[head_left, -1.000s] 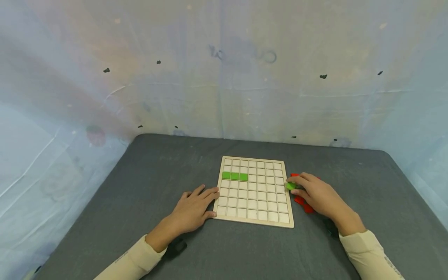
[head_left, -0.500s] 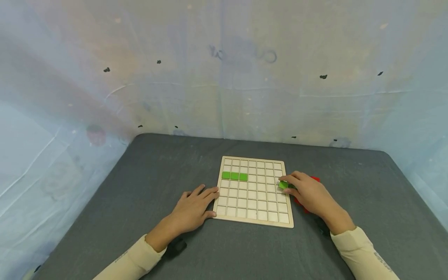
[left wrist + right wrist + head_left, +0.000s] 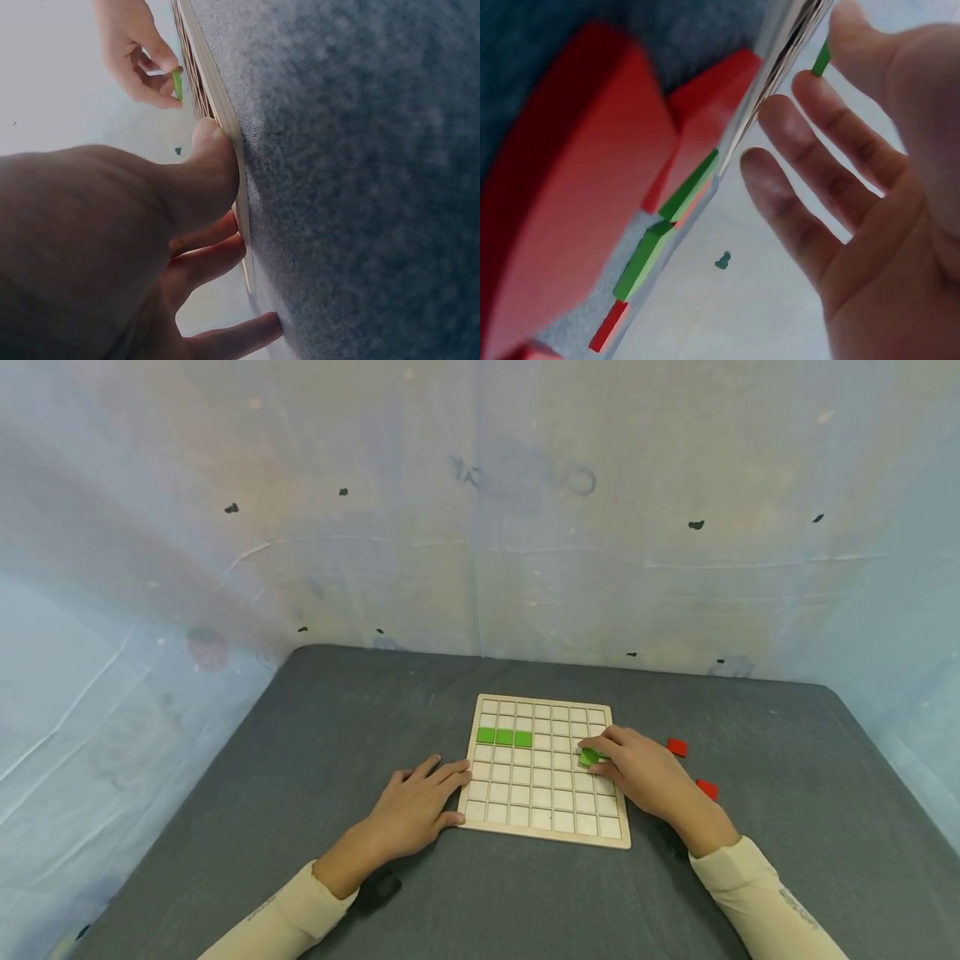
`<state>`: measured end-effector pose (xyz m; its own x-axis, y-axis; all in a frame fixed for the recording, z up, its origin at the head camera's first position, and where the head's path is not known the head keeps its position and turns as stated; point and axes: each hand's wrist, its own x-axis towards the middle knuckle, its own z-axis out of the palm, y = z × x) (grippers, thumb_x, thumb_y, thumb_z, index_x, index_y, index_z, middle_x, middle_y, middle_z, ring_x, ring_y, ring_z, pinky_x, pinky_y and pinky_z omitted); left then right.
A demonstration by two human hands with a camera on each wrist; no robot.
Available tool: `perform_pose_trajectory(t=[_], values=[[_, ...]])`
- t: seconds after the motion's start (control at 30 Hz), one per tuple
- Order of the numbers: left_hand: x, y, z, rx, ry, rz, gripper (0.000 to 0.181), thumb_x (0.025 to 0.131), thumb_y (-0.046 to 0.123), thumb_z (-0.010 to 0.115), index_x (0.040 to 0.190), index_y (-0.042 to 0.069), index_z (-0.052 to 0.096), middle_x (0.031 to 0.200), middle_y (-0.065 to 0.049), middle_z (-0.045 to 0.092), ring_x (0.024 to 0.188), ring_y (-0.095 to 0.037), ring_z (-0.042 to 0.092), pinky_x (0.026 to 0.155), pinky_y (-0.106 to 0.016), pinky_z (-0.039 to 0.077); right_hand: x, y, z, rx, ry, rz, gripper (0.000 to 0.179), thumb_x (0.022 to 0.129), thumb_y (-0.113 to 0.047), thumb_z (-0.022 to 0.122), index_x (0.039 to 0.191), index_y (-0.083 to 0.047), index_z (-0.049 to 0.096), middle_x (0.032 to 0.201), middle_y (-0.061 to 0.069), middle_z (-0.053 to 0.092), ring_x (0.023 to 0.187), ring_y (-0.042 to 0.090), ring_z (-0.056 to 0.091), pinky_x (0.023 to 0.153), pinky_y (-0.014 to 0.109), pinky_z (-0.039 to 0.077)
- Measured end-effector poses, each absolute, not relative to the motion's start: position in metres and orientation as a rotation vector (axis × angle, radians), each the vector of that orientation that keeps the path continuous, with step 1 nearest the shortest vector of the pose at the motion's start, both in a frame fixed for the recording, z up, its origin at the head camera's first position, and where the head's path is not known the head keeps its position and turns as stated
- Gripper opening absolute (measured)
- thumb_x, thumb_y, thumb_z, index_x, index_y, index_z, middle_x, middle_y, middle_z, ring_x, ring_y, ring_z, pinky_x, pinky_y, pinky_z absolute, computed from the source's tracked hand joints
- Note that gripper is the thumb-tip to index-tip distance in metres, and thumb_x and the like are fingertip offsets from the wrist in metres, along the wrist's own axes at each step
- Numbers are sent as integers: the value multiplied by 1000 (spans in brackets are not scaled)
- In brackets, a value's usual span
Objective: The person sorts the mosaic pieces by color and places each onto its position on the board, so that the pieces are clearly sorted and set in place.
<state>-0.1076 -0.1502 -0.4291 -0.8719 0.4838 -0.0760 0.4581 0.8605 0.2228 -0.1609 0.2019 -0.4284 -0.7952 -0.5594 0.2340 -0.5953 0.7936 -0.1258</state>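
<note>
A pale wooden grid board (image 3: pixel 544 839) lies on the dark table, with three green square tiles (image 3: pixel 505 737) side by side in a row at its left. Between thumb and index finger, my right hand (image 3: pixel 637 770) pinches another green tile (image 3: pixel 589 757) over the right part of the board. That tile shows edge-on in the left wrist view, above the board's surface. My left hand (image 3: pixel 408 810) rests at the board's left edge, fingers spread, with thumb and fingertips touching the frame (image 3: pixel 225 124).
Red tiles (image 3: pixel 677 747) lie on the table right of the board, partly hidden by my right hand. In the right wrist view, green tiles (image 3: pixel 643 259) lie among red tiles (image 3: pixel 577 187) beside the board. A pale sheet (image 3: pixel 555 568) hangs behind the table.
My right hand has carried the green tile left, from beside the board's right edge to over its right columns, uncovering red tiles on the table. My left hand has stayed in place.
</note>
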Motion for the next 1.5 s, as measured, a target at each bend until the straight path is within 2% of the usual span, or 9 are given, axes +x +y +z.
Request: perform_pose_trajectory(t=[0.43,0.83,1.13,1.5], values=[[-109,-146,-428,710,2898,302,60,95,43,63,149,23,47,160,6,37,148,-34,33,104,-64,37,-175,175,-409,968,-2808,348,37,91,-25,74,127,-20,67,111,2,65,88,14,63,71,34,53],[-109,-145,-428,681,2907,300,62,94,44,63,150,22,45,161,5,36,149,-35,33,106,-64,36,-189,159,-416,995,-2878,398,34,92,-25,73,125,-19,68,109,2,65,84,13,61,70,31,49],[-107,-147,-427,689,2894,323,62,94,43,63,150,21,46,160,3,37,147,-37,34,104,-65,36,-194,148,-420,1003,-2883,319,33,92,-27,73,123,-20,69,112,1,67,92,17,66,77,36,55],[-109,-147,-428,695,2898,335,62,94,42,63,150,20,46,160,3,38,147,-38,34,104,-66,36,-199,140,-422,961,-2907,258,30,92,-29,73,121,-21,69,108,-1,66,87,14,64,75,33,54]])
